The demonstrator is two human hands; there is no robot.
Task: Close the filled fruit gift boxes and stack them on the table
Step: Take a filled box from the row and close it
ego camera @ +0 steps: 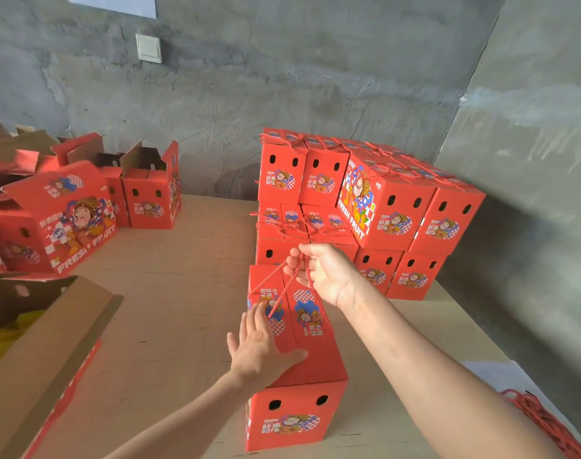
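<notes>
the closed red gift box [312,339] stands on the table [183,309] at 6 o'clock, with two oval holes in its near face above a cartoon figure on blue-and-white checks. your left hand [261,351] lies flat on its lid, fingers straight, and your right hand [325,273] pinches the red rope handle [284,293] raised above it. "fresh fruit" reads in white on the stack of closed boxes [382,207] at 1 o'clock and on a box [60,220] at 9 o'clock.
</notes>
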